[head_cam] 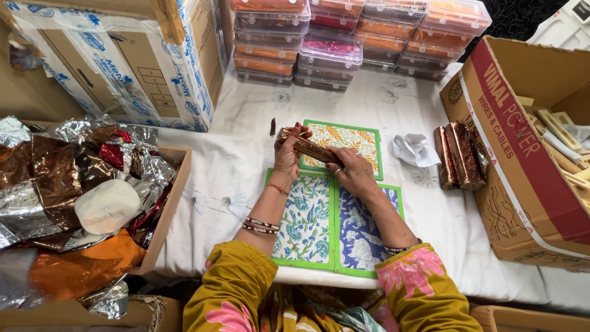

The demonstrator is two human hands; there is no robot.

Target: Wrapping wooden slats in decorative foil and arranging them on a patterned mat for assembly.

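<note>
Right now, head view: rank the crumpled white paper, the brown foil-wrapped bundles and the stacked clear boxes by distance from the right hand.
From the right hand, which holds a foil-wrapped stick:
1. Crumpled white paper, just to its right on the cloth.
2. Brown foil-wrapped bundles, farther right, beside the cardboard carton.
3. Stacked clear boxes, at the table's far edge.

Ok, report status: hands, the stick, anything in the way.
Left hand and right hand both grip the foil-wrapped stick. Stick held over the patterned mats. Wrapped sticks lie apart, right; nothing blocking.
</note>
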